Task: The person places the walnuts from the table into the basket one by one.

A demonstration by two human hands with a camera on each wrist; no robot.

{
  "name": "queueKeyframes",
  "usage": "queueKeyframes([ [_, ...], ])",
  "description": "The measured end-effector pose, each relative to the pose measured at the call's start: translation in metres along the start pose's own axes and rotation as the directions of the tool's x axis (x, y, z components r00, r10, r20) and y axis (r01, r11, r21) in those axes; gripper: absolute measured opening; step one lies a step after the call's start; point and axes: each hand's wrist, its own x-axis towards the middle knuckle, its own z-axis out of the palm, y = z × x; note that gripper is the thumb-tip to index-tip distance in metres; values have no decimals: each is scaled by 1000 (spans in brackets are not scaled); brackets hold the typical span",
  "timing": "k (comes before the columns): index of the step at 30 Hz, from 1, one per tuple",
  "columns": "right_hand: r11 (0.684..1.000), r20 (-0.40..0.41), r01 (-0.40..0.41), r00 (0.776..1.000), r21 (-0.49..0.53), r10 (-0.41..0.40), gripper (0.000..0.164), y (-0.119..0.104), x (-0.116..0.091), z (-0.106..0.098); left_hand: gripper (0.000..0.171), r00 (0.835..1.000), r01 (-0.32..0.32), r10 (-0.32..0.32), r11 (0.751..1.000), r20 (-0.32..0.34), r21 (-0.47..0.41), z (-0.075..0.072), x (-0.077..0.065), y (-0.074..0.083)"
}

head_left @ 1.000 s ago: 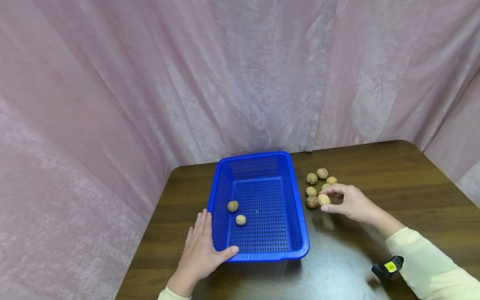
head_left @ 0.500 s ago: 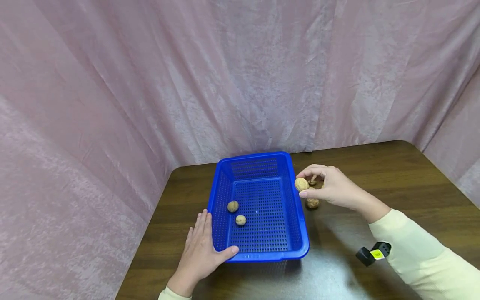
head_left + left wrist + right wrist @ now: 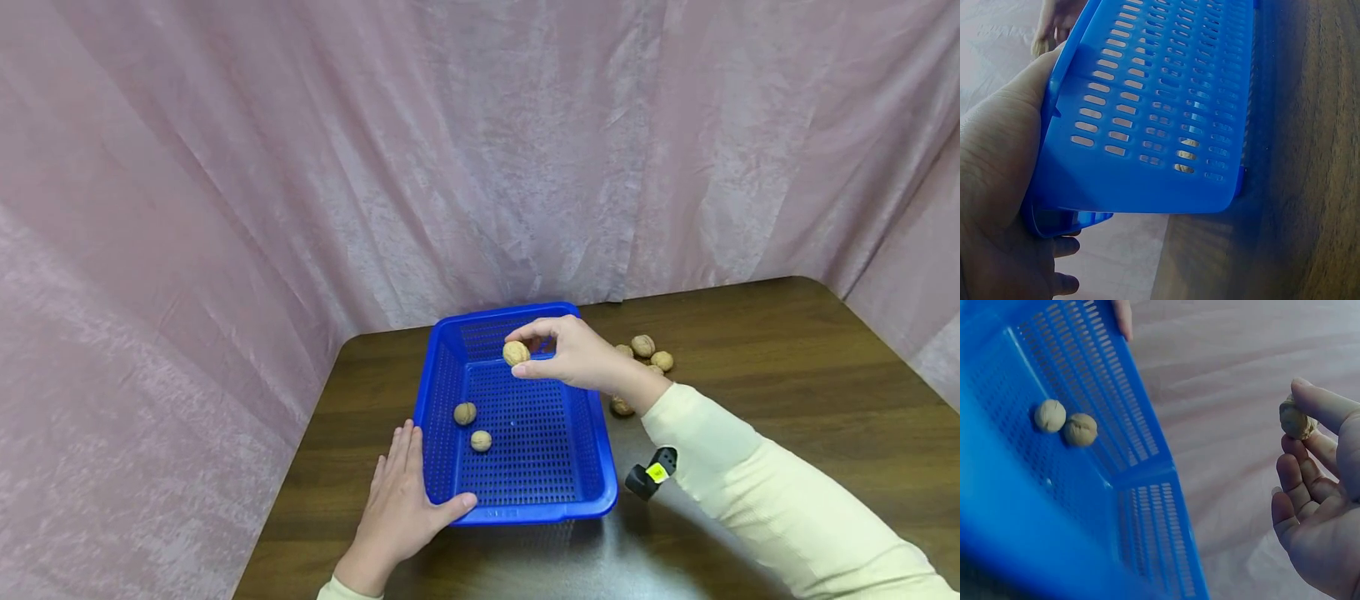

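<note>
"What is your right hand holding?"

"A single pale walnut [image 3: 515, 353], pinched between the thumb and fingertips of my right hand [image 3: 573, 354], above the far half of a blue basket [image 3: 525, 513] and well apart from its floor. The gap between thumb and fingertips is just as wide as the nut; in the right wrist view my other fingers curve loosely beside it."

"And your left?"

"My left hand [image 3: 400, 508] rests at the basket's near left corner, its fingers straight and close together along the side, its thumb spread apart from them onto the near rim."

"What lies in the basket?"

"Two walnuts on the slotted floor, to the right of my left fingertips and nearer to me than my right hand: a browner nut [image 3: 465, 413] and, just beside it and closer to me, a paler nut [image 3: 481, 441]."

"And outside it?"

"More walnuts [image 3: 642, 346] in a cluster on the wooden table [image 3: 787, 350], beyond my right wrist. My hand and wrist cover part of the group, so I cannot tell how many there are. A brown nut [image 3: 621, 407] peeks out at the wrist's near edge."

"What else is around your hands?"

"A pale yellow sleeve [image 3: 772, 483] behind my right hand, a black gadget [image 3: 640, 482] with a yellow label [image 3: 657, 472] by its cuff, and a pink curtain [image 3: 525, 150] beyond both hands."
</note>
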Motion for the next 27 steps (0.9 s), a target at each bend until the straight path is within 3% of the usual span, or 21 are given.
queueKeyframes([
  [9,978,28,-143,990,151,140,43,9,42,39,130,1000,-7,7,1000,-1,3,-2,0,-1],
  [16,953,45,-244,970,181,239,42,27,59,70,130,1000,-2,2,1000,7,-5,-2,-2,-1],
  [21,949,50,-287,958,134,282,42,33,59,82,130,1000,3,-2,1000,13,-11,-3,-5,-1],
  [27,958,83,-284,955,-22,285,42,39,58,88,129,1000,0,0,1000,14,-9,-5,-7,-2],
])
